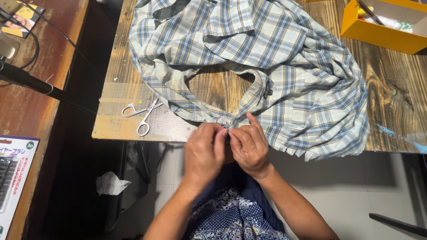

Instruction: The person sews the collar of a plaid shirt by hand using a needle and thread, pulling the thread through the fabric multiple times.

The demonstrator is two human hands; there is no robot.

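Plaid shirt (271, 58) spread in a loose heap across the wooden desk (391, 89), its bulk running roughly left to right, hem spilling over the near edge at right. Collar loop opens toward the person; bare wood shows through it. The collar's near edge sits right at the desk's front edge, where both hands meet. Left hand (204, 153) and right hand (250, 146) pressed close together, fingertips pinched on the shirt fabric at that edge; whatever small item lies between them is too small to tell. Right thumb raised, both wrists angled inward, forearms coming up from below the desk. Small scissors (143, 115) lie on open desk left of the hands, near the front corner. Yellow box (378, 33) far right, well apart. Free wood remains right of the shirt.
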